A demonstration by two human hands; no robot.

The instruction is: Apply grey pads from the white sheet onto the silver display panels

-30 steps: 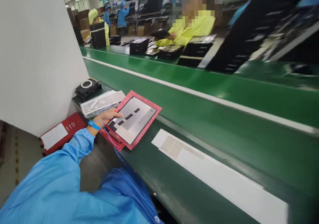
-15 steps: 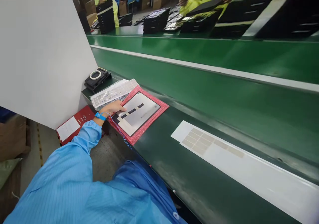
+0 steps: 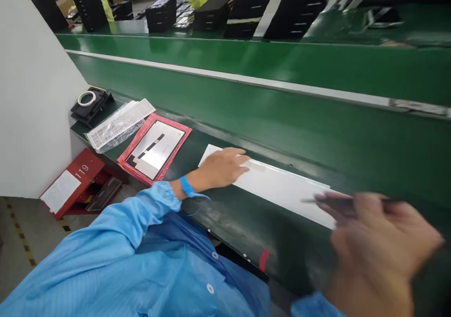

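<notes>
My left hand (image 3: 223, 166) rests on a long white sheet (image 3: 282, 185) of adhesive labels, fingers spread and palm down. It covers most of the beige labels near the sheet's left end. Over the right end, my right hand (image 3: 377, 232) is closed around slim dark tweezers (image 3: 343, 205), blurred by motion, with the thin tip pointing left above the paper. Left of my hands, a flat display panel (image 3: 162, 148) with a silvery back and a dark strip lies on pink bubble wrap (image 3: 185, 133). Neither hand touches it.
Further left are label sheets in clear plastic (image 3: 120, 124) and a black holder (image 3: 92, 110) carrying a white tape roll (image 3: 86, 98). A red box marked 119 (image 3: 75, 181) sits below the bench edge. Beyond the green conveyor (image 3: 246, 89) stand black tray stacks and a person in yellow.
My left hand has left the display panel and moved right onto the white sheet. My right hand has come into view with the tweezers. The view has swung to the right.
</notes>
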